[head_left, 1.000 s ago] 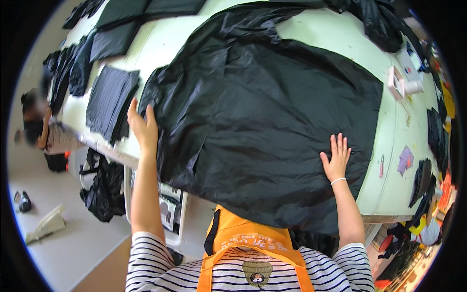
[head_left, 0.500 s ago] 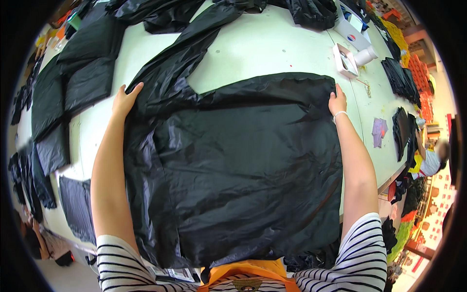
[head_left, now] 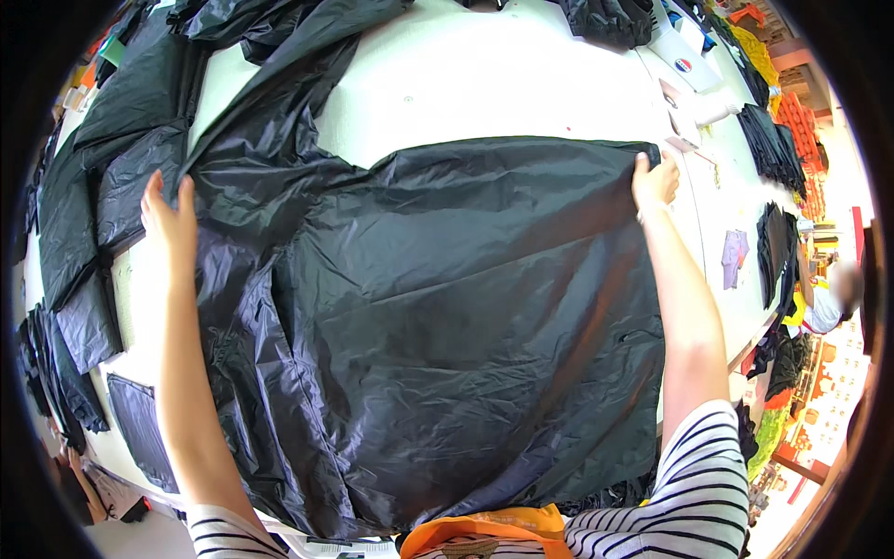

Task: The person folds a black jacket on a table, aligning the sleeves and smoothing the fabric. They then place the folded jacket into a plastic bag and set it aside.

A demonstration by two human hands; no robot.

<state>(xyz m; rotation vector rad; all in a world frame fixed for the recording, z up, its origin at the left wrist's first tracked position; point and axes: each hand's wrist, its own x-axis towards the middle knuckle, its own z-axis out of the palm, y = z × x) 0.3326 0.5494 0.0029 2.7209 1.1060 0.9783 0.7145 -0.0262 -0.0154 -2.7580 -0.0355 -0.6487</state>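
Note:
A large black garment (head_left: 466, 279) of thin, shiny, wrinkled fabric is spread in front of me, its near edge reaching my body. From its upper left, a long sleeve-like strip (head_left: 279, 102) runs away to the far left. At the garment's upper right corner, my right hand (head_left: 657, 183) pinches the fabric between thumb and fingers. My left hand (head_left: 169, 214) is at the upper left edge, thumb beside the fabric and fingers spread apart from it.
Black padded pieces (head_left: 140, 177) lie on the white table (head_left: 447, 74) to the left. At the far right are a white box (head_left: 684, 61), a white cylinder (head_left: 715, 110) and a small open box (head_left: 680, 121). Folded black pieces (head_left: 771, 149) lie along the right edge, where a person (head_left: 824, 303) sits.
My left hand has moved left and its fingers have spread. The garment's left part has shifted left and widened. My right hand has moved slightly right, its corner now between thumb and fingers.

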